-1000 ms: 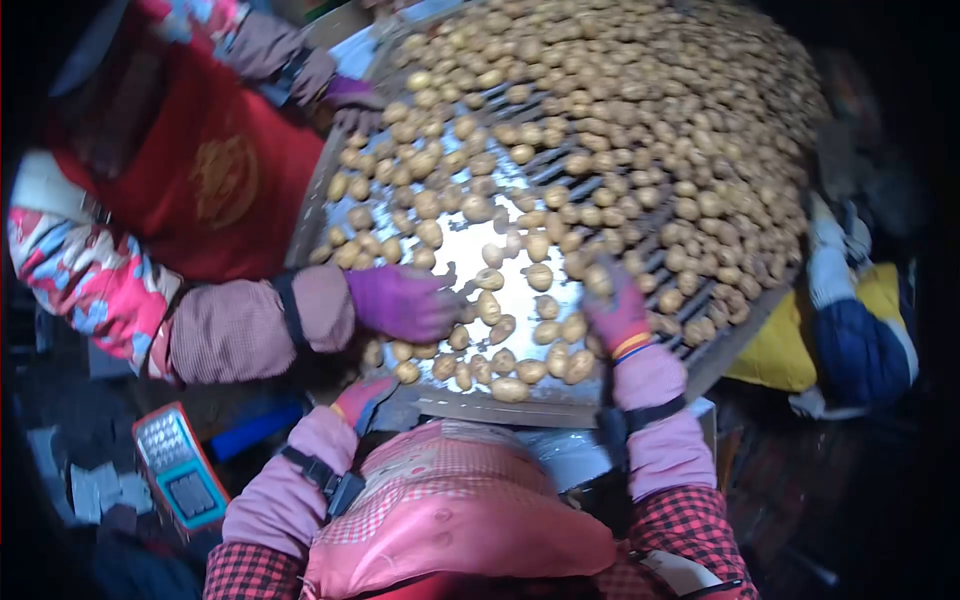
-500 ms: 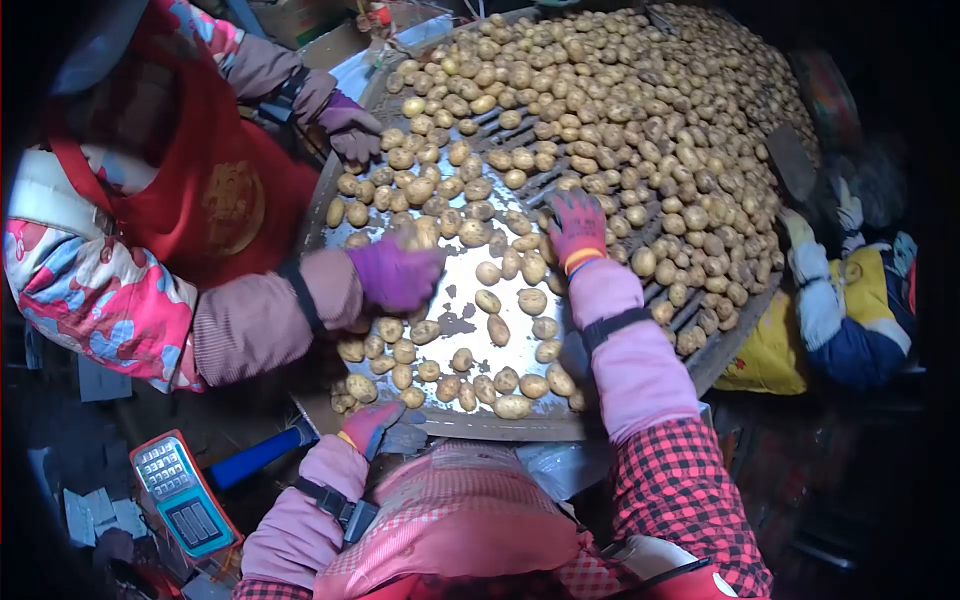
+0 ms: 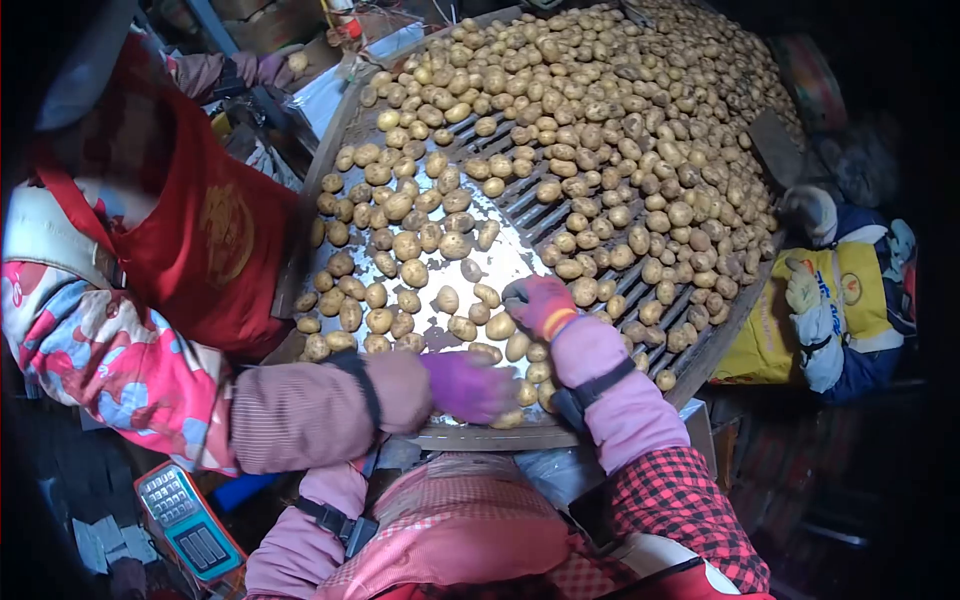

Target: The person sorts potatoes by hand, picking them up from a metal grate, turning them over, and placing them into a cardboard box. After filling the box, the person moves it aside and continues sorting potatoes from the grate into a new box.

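My right hand (image 3: pixel 540 303), in a pink and grey glove, is over the metal sorting tray (image 3: pixel 512 250). Its fingers are partly curled but apart, close to several potatoes (image 3: pixel 500 326), and I see nothing held in them. My left sleeve (image 3: pixel 335 485) rests at the tray's near edge; a co-worker's forearm crosses in front and hides my left hand. The co-worker's purple-gloved hand (image 3: pixel 470 388), blurred, is among the potatoes at the near side of the tray.
A large heap of potatoes (image 3: pixel 640 120) covers the slatted rack (image 3: pixel 540 215) beyond. The co-worker in a red apron (image 3: pixel 200 220) stands left, their other hand raising a potato (image 3: pixel 297 62). A calculator-like device (image 3: pixel 190 520) lies lower left. Another person sits right, near a yellow bag (image 3: pixel 750 345).
My right hand has come nearer, down and left over the tray. The co-worker's purple-gloved hand swept toward me, covering my left hand. Their other hand moved away from the tray with a potato.
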`<state>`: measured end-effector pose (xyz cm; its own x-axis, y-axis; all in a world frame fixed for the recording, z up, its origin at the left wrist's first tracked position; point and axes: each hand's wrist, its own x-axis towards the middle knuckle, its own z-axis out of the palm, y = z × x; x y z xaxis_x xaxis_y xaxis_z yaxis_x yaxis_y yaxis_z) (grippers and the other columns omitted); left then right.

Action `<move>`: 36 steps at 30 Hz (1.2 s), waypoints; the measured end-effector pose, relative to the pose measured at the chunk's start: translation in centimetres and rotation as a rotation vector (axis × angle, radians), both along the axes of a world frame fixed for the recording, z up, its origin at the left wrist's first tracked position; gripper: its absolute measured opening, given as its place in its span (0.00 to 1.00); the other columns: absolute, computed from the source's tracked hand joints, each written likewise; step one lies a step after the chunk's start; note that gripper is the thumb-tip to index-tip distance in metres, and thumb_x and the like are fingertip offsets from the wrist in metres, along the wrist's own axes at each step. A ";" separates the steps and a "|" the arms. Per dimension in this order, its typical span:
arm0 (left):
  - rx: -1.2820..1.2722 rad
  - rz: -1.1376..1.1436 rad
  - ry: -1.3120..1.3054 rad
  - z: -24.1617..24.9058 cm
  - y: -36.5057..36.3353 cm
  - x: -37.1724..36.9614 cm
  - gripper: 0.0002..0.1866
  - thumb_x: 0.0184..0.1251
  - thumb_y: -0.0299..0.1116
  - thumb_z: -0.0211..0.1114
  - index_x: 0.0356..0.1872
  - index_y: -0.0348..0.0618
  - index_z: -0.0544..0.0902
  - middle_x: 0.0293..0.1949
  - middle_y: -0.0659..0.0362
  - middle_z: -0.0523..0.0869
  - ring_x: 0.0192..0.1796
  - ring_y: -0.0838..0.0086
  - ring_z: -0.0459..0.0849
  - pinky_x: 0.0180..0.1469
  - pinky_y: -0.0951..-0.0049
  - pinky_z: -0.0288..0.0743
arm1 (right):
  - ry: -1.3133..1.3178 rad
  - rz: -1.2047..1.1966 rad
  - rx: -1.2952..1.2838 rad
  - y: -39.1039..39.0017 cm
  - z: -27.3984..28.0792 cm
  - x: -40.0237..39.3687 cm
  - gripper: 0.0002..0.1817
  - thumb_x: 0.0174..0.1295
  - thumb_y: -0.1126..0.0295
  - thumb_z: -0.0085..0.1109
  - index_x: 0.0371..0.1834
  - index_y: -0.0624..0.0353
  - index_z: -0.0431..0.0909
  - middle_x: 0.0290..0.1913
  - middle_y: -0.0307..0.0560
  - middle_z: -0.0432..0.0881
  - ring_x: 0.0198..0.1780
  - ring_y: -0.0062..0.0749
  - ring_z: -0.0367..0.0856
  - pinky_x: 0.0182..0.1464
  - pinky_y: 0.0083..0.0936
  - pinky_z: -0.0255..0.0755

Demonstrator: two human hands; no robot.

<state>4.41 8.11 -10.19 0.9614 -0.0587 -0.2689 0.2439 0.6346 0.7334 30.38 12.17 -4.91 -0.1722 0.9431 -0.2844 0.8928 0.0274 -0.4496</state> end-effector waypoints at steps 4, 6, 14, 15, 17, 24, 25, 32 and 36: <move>1.964 0.037 -0.760 3.7 -4.1 12.5 0.14 0.60 0.42 0.58 0.43 0.47 0.79 0.51 0.57 0.77 0.53 0.65 0.76 0.36 0.66 0.80 | 1.474 -0.760 -0.160 -0.5 1.6 4.0 0.18 0.65 0.71 0.60 0.56 0.64 0.75 0.46 0.48 0.81 0.45 0.30 0.81 0.48 0.23 0.75; 1.809 -0.226 -0.581 2.1 -5.5 14.2 0.14 0.61 0.43 0.58 0.42 0.46 0.79 0.50 0.57 0.77 0.52 0.66 0.76 0.36 0.67 0.80 | 0.991 -0.424 0.273 1.4 3.2 5.0 0.18 0.65 0.71 0.59 0.57 0.63 0.74 0.46 0.47 0.80 0.45 0.30 0.81 0.49 0.23 0.75; 1.401 -0.200 -0.203 1.5 -5.3 14.1 0.15 0.65 0.45 0.57 0.41 0.45 0.81 0.49 0.54 0.78 0.50 0.67 0.78 0.37 0.67 0.80 | -0.132 -0.473 -0.086 14.7 -2.4 1.2 0.41 0.57 0.46 0.59 0.72 0.53 0.61 0.66 0.60 0.71 0.66 0.49 0.71 0.67 0.37 0.65; 1.322 -0.150 -0.138 1.6 -5.0 13.6 0.15 0.66 0.46 0.57 0.40 0.45 0.81 0.48 0.54 0.78 0.50 0.67 0.79 0.37 0.67 0.81 | -0.176 -0.445 -0.110 15.0 -1.4 0.3 0.42 0.56 0.45 0.60 0.72 0.53 0.61 0.66 0.59 0.71 0.66 0.48 0.71 0.66 0.37 0.65; 1.086 -0.045 0.028 2.6 -3.9 11.8 0.15 0.67 0.46 0.57 0.40 0.45 0.82 0.48 0.54 0.78 0.49 0.68 0.79 0.37 0.67 0.81 | -0.311 -0.389 -0.188 15.9 1.0 -1.1 0.41 0.55 0.43 0.63 0.69 0.52 0.65 0.65 0.57 0.73 0.65 0.47 0.73 0.65 0.36 0.67; -0.186 1.123 0.738 3.2 -13.7 -10.2 0.17 0.71 0.42 0.60 0.44 0.36 0.84 0.37 0.56 0.88 0.35 0.74 0.85 0.41 0.73 0.79 | -0.422 -0.212 -0.074 17.8 -0.9 0.3 0.25 0.56 0.51 0.61 0.52 0.55 0.77 0.54 0.53 0.81 0.56 0.46 0.79 0.58 0.36 0.72; -0.159 1.051 0.899 2.8 -14.2 -10.9 0.18 0.70 0.42 0.61 0.45 0.35 0.84 0.38 0.56 0.88 0.36 0.74 0.85 0.42 0.74 0.79 | -0.419 -0.204 -0.074 18.3 -1.5 0.7 0.25 0.56 0.51 0.61 0.52 0.55 0.77 0.54 0.53 0.81 0.56 0.46 0.79 0.58 0.36 0.72; -0.339 1.113 0.840 3.8 -13.5 -10.3 0.17 0.62 0.41 0.71 0.40 0.36 0.85 0.35 0.62 0.86 0.34 0.78 0.82 0.38 0.77 0.73 | -0.520 -0.105 -0.062 18.2 -1.3 0.6 0.20 0.60 0.55 0.58 0.50 0.56 0.80 0.52 0.54 0.82 0.54 0.46 0.81 0.57 0.40 0.73; -0.347 1.104 0.898 2.7 -13.8 -10.5 0.18 0.62 0.41 0.71 0.42 0.34 0.85 0.36 0.60 0.86 0.35 0.77 0.83 0.39 0.76 0.75 | -0.304 -0.352 0.027 16.5 -2.2 3.5 0.24 0.59 0.56 0.61 0.55 0.58 0.78 0.52 0.55 0.83 0.52 0.43 0.82 0.53 0.38 0.75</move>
<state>-6.14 -5.64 -7.47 0.0808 0.3951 -0.9151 -0.1899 0.9074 0.3750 33.89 28.69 -7.08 0.2468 0.9370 -0.2472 0.9411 -0.2926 -0.1694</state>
